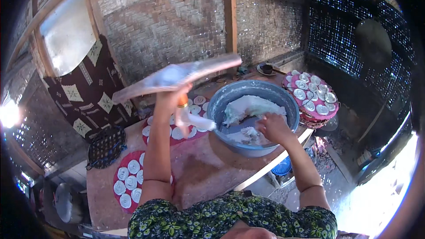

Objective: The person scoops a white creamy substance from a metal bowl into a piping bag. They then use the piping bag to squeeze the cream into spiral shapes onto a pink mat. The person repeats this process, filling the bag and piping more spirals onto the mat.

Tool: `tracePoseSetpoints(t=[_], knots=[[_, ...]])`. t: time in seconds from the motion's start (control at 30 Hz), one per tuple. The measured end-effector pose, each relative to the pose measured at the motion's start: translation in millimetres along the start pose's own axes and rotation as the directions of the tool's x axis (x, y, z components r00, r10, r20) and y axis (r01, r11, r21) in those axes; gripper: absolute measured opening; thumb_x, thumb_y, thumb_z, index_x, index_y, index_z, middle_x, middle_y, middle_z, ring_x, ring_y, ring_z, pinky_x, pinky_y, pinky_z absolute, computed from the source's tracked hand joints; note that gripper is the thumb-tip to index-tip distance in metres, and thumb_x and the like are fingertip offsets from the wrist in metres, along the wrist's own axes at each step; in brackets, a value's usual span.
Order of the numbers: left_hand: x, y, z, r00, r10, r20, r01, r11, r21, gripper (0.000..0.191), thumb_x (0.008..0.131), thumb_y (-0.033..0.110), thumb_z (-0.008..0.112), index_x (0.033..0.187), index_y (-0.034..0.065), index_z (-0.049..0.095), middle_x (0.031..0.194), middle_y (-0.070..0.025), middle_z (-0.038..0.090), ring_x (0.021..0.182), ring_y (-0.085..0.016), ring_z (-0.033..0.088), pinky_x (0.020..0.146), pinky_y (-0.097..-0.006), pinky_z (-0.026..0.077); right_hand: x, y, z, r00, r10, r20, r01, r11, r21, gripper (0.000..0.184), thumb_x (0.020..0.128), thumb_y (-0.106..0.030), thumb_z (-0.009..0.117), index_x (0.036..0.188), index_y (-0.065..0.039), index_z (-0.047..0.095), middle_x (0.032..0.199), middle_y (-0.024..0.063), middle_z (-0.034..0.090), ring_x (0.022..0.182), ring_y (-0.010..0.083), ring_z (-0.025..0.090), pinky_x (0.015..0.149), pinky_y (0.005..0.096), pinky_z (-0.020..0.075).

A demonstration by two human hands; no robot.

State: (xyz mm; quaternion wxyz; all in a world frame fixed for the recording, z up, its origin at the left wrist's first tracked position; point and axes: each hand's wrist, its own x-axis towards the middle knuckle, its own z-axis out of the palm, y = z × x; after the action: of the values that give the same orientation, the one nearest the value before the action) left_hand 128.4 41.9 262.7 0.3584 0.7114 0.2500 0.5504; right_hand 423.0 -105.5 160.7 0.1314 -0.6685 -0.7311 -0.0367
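Note:
My left hand (177, 98) is raised over the table, gripping a blurred tool: a long wooden bar (212, 68) set crosswise, with an orange band and a whitish lower part (199, 121) beneath it. Its exact kind cannot be told. My right hand (274, 126) is inside a large grey-blue plastic basin (255, 84), fingers curled over white dough (254, 104); whether it grips any is hidden. A smaller lump of dough (249, 134) lies in the basin left of that hand. White coiled dough rounds lie on a round red mat (132, 159) and on another red mat (199, 137) behind my left forearm.
The basin stands on a wooden table (199, 176). Right of it is a stack of red mats bearing dough coils (310, 96). A black woven basket (106, 146) lies at the table's left edge, a small dark bowl (266, 69) at the back. Woven walls (166, 23) enclose the corner.

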Motion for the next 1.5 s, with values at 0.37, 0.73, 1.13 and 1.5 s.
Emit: tracePoseSetpoints(t=[0.37, 0.73, 1.13, 1.5], knots=[[-104.7, -11.1, -47.9, 0.874, -0.486, 0.002, 0.223, 0.397, -0.89, 0.027, 0.076, 0.014, 0.056, 0.1, 0.0007, 0.053, 0.093, -0.0075, 0.059, 0.089, -0.023, 0.057, 0.079, -0.0376, 0.046, -12.3, -218.5, 58.1, 0.881, -0.468, 0.064, -0.461, -0.822, 0.334, 0.088, 0.078, -0.075, 0.036, 0.138, -0.011, 0.032, 0.103, 0.0261, 0.057, 0.055, 0.0288, 0.059, 0.031, 0.0299, 0.0424], [-241.5, 48.8, -192.7, 0.891, -0.197, 0.41, -0.058, 0.845, 0.531, 0.032, 0.073, 0.036, 0.069, 0.093, 0.011, 0.062, 0.08, -0.0103, 0.064, 0.067, -0.029, 0.062, 0.059, -0.0409, 0.048, -47.8, -309.2, -30.6, 0.962, -0.13, -0.239, 0.271, 0.361, 0.893, 0.085, 0.078, -0.036, 0.061, 0.139, 0.002, 0.018, 0.117, 0.02, 0.05, 0.075, 0.016, 0.057, 0.055, 0.0267, 0.0471], [-337.3, 10.7, -230.1, 0.702, -0.155, 0.695, -0.034, 0.967, 0.251, 0.04, 0.071, 0.027, 0.068, 0.104, 0.0067, 0.058, 0.096, -0.0154, 0.06, 0.091, -0.03, 0.059, 0.08, -0.0413, 0.044, -76.8, -392.1, -14.5, 0.849, -0.527, -0.033, 0.4, 0.601, 0.692, 0.103, 0.064, -0.042, 0.08, 0.139, 0.0, 0.022, 0.126, 0.0264, 0.045, 0.115, 0.0393, 0.049, 0.097, 0.043, 0.0398], [-240.4, 48.6, -266.4, 0.727, -0.174, 0.664, 0.186, 0.981, 0.053, 0.043, 0.063, 0.019, 0.078, 0.097, -0.0023, 0.063, 0.092, -0.018, 0.061, 0.089, -0.025, 0.06, 0.079, -0.0344, 0.047, -34.3, -352.6, -17.3, 0.565, -0.621, 0.543, -0.532, 0.229, 0.815, 0.125, 0.058, -0.066, 0.072, 0.145, -0.005, 0.006, 0.141, 0.0207, 0.03, 0.128, 0.0312, 0.035, 0.104, 0.0422, 0.0313]])
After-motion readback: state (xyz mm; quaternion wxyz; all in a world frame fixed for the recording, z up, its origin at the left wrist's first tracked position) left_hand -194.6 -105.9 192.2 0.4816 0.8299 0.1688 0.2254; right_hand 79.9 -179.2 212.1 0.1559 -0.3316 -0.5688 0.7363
